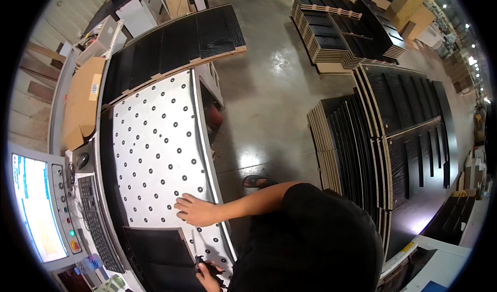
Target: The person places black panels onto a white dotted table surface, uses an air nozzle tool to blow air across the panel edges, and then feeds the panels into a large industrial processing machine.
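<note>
My right hand (196, 210) lies flat, fingers spread, on a white work table (155, 157) dotted with round black suction pads. Nothing is in it. Near the lower edge, my left hand (208, 279) is closed round a black air blow gun (201, 263) with a thin nozzle pointing up along the table; its hose cannot be followed. Beside both hands, a black wood-grain panel (160, 250) with a pale edge rests on the near end of the table. A stack of similar black panels (176, 41) covers the far end.
At left stand a lit control screen (39, 209), a keyboard (96, 222), a mouse (83, 160) and a plastic bottle (89, 263). A cardboard piece (85, 100) leans beyond them. Tall stacks of black panels (409, 111) stand at right, another stack (326, 33) farther back.
</note>
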Available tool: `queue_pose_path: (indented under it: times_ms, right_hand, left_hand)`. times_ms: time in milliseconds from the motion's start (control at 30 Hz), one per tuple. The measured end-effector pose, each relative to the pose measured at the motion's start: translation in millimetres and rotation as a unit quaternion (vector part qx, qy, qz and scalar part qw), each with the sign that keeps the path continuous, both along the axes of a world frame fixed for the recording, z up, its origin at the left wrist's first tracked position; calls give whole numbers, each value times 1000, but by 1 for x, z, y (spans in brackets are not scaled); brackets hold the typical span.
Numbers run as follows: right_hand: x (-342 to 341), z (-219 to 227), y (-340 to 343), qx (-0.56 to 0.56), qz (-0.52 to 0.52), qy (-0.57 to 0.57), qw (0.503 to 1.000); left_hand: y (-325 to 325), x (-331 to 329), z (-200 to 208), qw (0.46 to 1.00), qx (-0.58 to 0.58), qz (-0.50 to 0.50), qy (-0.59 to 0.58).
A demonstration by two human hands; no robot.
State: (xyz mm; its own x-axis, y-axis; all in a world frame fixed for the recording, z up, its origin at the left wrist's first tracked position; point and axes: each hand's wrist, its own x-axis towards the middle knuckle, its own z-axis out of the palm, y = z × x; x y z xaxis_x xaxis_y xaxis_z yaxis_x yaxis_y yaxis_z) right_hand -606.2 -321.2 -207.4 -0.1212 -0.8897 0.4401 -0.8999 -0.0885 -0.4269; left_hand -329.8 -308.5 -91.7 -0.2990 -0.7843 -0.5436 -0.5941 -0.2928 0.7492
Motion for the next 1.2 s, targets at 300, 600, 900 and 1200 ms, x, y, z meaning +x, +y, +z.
queue_pose_path:
  times_ms: [300, 600, 900, 1200]
  right_hand:
    - [-7, 3, 1, -37, -20, -14, 999]
    - [-1, -11, -4, -8, 36, -102, 994]
    - [42, 34, -13, -53, 98, -213, 971]
    - [189, 53, -27, 4, 420, -147, 895]
  left_hand:
    - [-35, 56, 45, 931, -103, 229, -266]
    - [8, 66, 43, 983, -6, 170, -63]
    - [129, 140, 45, 885, -144, 431, -103]
    - [254, 127, 30, 822, -107, 558, -43]
